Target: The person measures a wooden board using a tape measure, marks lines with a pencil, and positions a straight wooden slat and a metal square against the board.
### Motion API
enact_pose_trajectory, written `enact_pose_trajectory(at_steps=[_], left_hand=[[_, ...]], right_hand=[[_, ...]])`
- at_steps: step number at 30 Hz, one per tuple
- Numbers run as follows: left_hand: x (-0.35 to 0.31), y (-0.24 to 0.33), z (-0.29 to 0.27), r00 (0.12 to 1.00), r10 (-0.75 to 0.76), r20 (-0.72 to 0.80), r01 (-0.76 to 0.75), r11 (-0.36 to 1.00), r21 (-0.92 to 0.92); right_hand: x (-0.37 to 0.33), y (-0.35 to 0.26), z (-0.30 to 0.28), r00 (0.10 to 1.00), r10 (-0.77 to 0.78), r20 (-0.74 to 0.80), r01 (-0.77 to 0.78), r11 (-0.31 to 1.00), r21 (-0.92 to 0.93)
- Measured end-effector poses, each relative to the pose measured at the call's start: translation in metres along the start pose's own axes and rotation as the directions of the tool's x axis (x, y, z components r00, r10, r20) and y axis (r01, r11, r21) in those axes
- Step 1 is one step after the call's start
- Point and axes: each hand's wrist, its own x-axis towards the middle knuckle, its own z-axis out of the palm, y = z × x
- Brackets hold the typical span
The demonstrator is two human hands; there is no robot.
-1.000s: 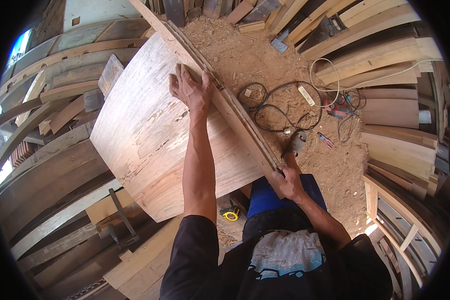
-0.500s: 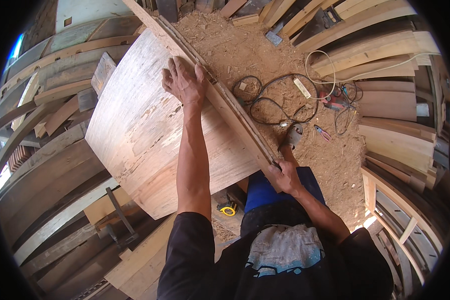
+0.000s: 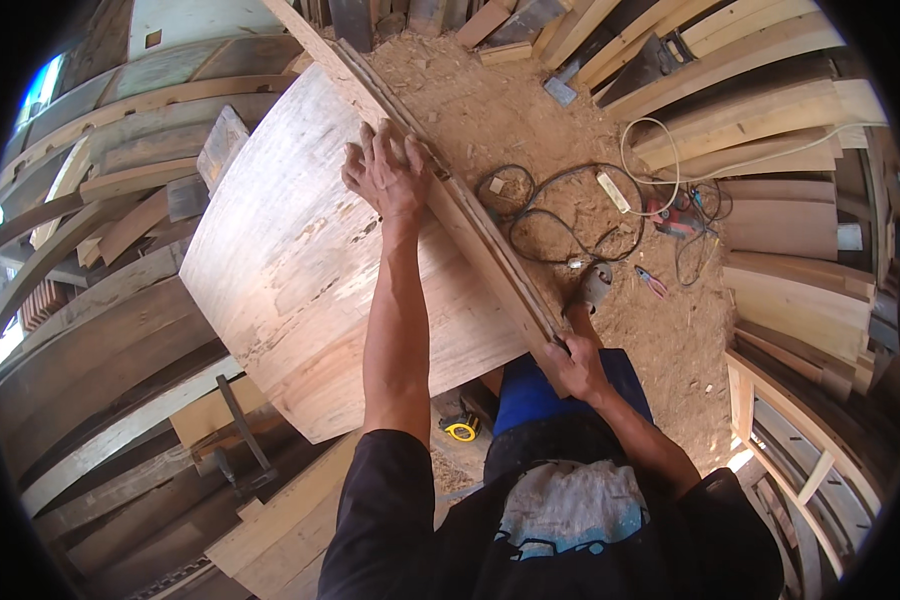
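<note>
A large pale plywood sheet (image 3: 280,260) lies slanting to my left. Along its right edge runs a long narrow wooden strip (image 3: 475,245), beside a rough-edged darker layer. My left hand (image 3: 388,185) rests on the sheet against this strip, fingers spread and the thumb toward the strip's outer side. Near my lap, my right hand (image 3: 575,368) is closed round the strip's near end, its fingers partly hidden beneath. A yellow and black tape measure (image 3: 461,428) sits just below the sheet's near edge.
Sawdust covers the floor, where a black cable (image 3: 535,200), a white power strip (image 3: 613,192), a red power tool (image 3: 676,222) and pliers (image 3: 652,282) lie. A handsaw (image 3: 650,62) leans on boards at the far right. Stacked timber and a metal clamp (image 3: 242,425) are on the left.
The whole view has shifted slightly, so most things appear a little lower and to the right. Both hands stay at about the same places on the wood.
</note>
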Motion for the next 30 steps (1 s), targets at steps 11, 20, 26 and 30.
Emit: enact_pose_trajectory(at_steps=[11, 20, 26, 30], left_hand=[[-0.005, -0.014, 0.007, 0.996, 0.038, -0.087, -0.038, 0.999, -0.001], [0.001, 0.003, -0.005, 0.997, -0.066, -0.044, 0.064, 0.997, -0.049], [-0.002, 0.001, -0.005, 0.997, -0.078, 0.007, 0.078, 0.997, -0.022], [-0.003, 0.004, -0.013, 0.991, -0.097, 0.096, 0.1, 0.995, -0.03]], right_hand=[[0.008, -0.021, -0.024, 0.978, 0.095, 0.184, -0.072, 0.989, -0.131], [0.117, -0.106, -0.081, 0.922, -0.348, -0.169, 0.23, 0.844, -0.485], [0.254, -0.211, -0.056, 0.826, -0.538, -0.169, 0.524, 0.843, -0.12], [0.341, -0.262, -0.027, 0.695, -0.706, -0.136, 0.673, 0.705, -0.224]])
